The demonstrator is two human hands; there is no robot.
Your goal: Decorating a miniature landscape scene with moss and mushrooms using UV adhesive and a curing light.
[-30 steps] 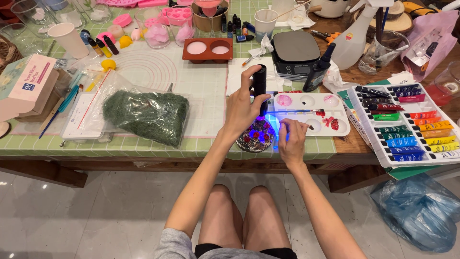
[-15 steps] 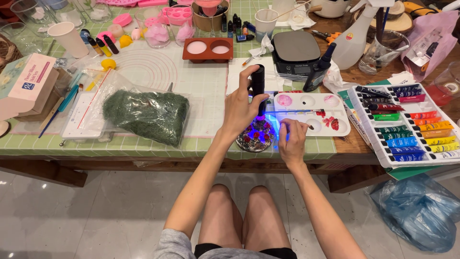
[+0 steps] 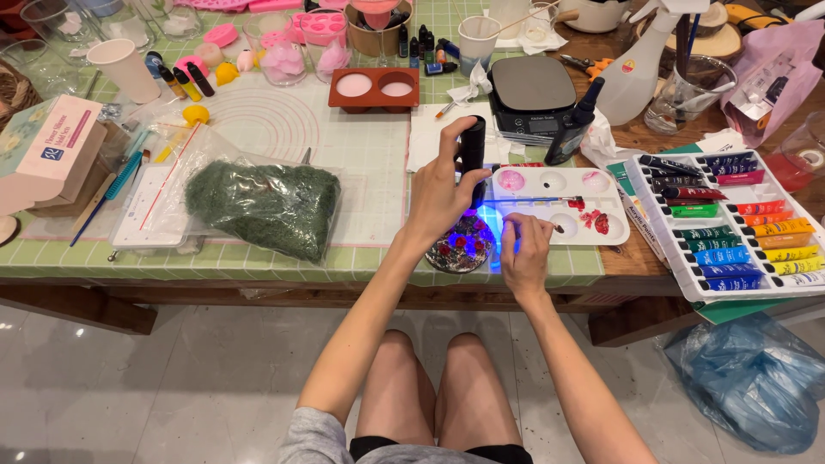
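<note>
Hands at the counter [image 3: 258, 258] edge: two of them, one lamp, one dome. Left hand [image 3: 438, 193] is clamped round a black torch [image 3: 472, 150], held upright-ish with its lit end pointing down, and a blue-violet glow falls beneath it. Under that light sits the dome [image 3: 464, 247], a small round clear piece with red and dark bits inside, resting near the front edge of the counter, just in front of a white palette [image 3: 554, 202]. Right hand [image 3: 524, 249] lies beside the dome on its right, fingers loosely curled, pressing on the counter and gripping nothing that shows.

One palette carries pink and red dabs in its wells. One tray of paint tubes [image 3: 730, 223] stands to the right, the tubes in two columns, too many to count surely. One bag of green moss [image 3: 262, 206] lies to the left. One brown mould [image 3: 375, 88] with two round pink fills sits further back, beside one black scale [image 3: 531, 90].
</note>
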